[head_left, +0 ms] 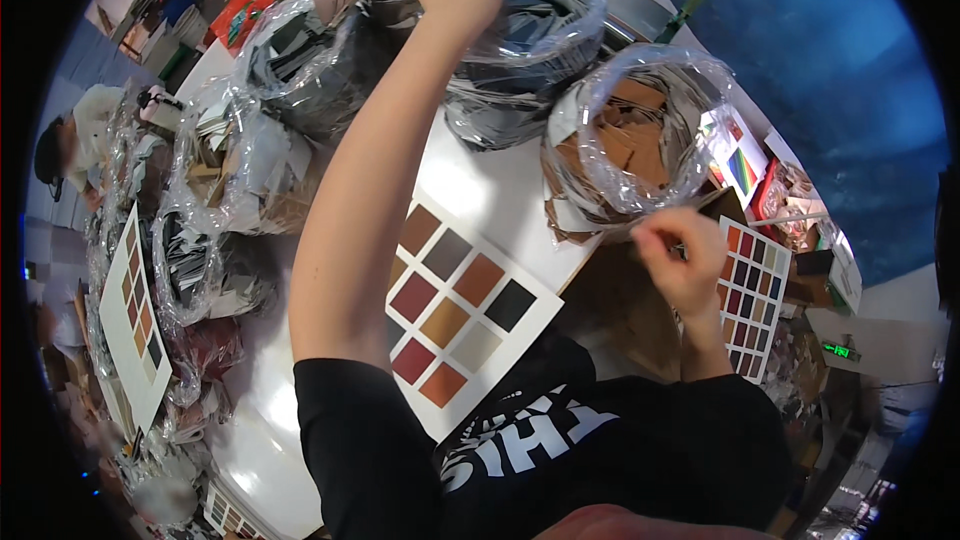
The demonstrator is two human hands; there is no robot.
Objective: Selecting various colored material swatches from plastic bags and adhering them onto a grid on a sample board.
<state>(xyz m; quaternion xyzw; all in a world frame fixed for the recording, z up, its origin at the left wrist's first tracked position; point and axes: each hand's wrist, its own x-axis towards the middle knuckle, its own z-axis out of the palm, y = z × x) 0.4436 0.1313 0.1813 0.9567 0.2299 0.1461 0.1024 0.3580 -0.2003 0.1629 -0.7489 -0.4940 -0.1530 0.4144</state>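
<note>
Just in front of your black T-shirt (pixel 650 420), one large swatch card (pixel 460 305) shows at least ten coloured squares, with your left forearm across its side. Count three more cards: a right-hand card (pixel 750 295) beside your right wrist, a left-hand card (pixel 135 330), and a lower-left card (pixel 228 512). Next comes your right hand (pixel 685 255), one hand before one clear bag of brown pieces (pixel 640 135); its fingers curl inward, but you cannot tell whether they meet or pinch anything. Bare white tabletop (pixel 460 175) shows between that bag and your left forearm. Farther out, your left hand (pixel 460 2) is at one clear bag of grey pieces (pixel 545 70), over its left side; its fingertips are hidden, so their spread and any grip cannot be told. One more bag of dark grey pieces (pixel 295 60) stands left of your forearm.
</note>
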